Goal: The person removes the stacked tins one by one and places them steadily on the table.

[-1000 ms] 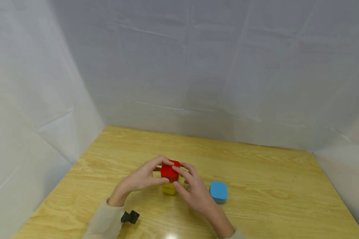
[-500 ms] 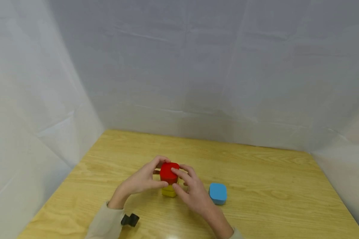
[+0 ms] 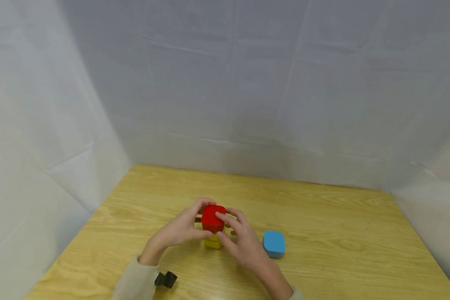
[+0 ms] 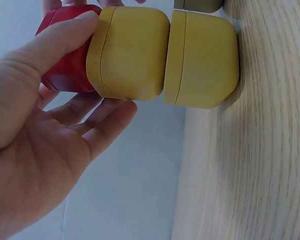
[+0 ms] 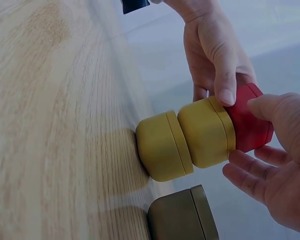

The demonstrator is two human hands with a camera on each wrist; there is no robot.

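The red block (image 3: 212,218) is a plain, saturated red with no marking. Directly under it, at 6 o'clock, sit two yellow blocks (image 4: 165,55), both the same mustard yellow, plain and matte. At 3 o'clock from this stack lies a blue block (image 3: 274,243), an even sky blue. The olive block (image 5: 182,216) seen by the right wrist camera is a dull olive-brown. The table (image 3: 341,233) is pale honey-yellow wood with darker wavy grain lines. At 12 o'clock the backdrop (image 3: 247,83) is whitish grey, faintly creased. At 7 o'clock a beige sleeve (image 3: 135,283) carries a black clip (image 3: 166,279).
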